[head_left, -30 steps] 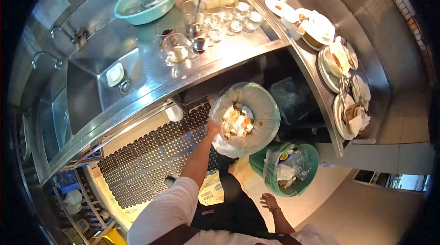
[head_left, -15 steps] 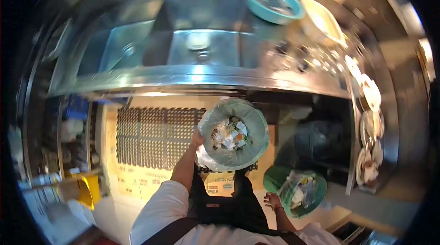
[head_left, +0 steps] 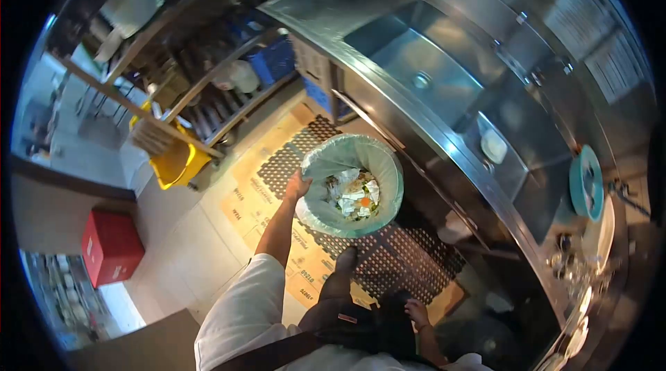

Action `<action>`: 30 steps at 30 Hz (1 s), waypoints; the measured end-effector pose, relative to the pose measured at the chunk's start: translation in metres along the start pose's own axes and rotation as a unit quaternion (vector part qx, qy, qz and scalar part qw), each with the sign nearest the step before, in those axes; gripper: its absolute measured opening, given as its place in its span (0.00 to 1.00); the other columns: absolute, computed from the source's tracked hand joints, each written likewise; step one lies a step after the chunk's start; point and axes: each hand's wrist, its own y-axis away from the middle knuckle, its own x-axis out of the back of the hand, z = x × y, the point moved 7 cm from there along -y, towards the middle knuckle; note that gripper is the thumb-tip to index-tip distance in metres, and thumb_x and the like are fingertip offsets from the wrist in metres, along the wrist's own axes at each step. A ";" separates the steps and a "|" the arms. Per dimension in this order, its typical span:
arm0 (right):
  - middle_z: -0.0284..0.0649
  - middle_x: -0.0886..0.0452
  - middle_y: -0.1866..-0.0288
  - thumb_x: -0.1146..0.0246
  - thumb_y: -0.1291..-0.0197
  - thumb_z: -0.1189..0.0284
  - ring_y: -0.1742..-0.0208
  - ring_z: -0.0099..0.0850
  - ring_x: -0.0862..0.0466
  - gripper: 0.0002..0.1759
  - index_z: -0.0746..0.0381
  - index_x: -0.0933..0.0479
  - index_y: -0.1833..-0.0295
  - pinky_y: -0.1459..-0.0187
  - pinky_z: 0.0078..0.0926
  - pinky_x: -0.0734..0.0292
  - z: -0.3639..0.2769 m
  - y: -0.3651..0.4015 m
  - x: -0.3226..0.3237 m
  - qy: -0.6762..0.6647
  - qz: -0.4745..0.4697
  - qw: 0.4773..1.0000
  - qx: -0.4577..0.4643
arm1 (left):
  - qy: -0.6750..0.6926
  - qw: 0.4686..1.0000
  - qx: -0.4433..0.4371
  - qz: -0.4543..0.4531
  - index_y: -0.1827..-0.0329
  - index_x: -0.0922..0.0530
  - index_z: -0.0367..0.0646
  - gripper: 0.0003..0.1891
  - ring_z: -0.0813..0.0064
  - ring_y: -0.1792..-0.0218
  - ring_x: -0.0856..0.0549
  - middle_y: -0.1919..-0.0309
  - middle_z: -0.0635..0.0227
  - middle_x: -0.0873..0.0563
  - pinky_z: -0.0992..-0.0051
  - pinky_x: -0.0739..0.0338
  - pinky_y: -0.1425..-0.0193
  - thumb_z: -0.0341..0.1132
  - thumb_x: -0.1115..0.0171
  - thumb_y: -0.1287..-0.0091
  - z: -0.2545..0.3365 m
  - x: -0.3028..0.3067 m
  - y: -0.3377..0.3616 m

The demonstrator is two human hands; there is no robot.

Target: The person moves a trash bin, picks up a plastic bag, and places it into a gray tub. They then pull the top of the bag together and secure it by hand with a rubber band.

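Note:
My left hand (head_left: 296,186) is closed on the left rim of a round bin (head_left: 386,170) lined with a pale, translucent bag. Inside the bin lie food scraps (head_left: 357,193), white paper pieces and a bit of orange. My right hand (head_left: 417,313) hangs low beside my dark apron, touching no object that I can make out. Its fingers are partly curled and blurred.
Metal counter with sinks (head_left: 423,80) runs along the right, holding a turquoise basin (head_left: 586,184) and dishes. A shelf rack, yellow mop bucket (head_left: 182,163) and red box (head_left: 111,247) stand left. A perforated black mat (head_left: 416,253) lies over cardboard on the floor.
The view has turned left, bringing the rack, yellow bucket and red box further in. My left hand still grips the bin. The green bin near my right hand has left clear view.

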 end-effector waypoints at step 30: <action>0.33 0.21 0.71 0.35 0.37 0.60 0.70 0.24 0.23 0.14 0.61 0.19 0.60 0.69 0.21 0.27 -0.404 -0.147 -0.095 0.339 -0.335 0.831 0.287 | 0.205 0.902 0.341 -0.169 0.43 0.22 0.41 0.22 0.61 0.48 0.16 0.47 0.59 0.16 0.58 0.24 0.45 0.49 0.45 0.29 -0.075 -0.001 0.370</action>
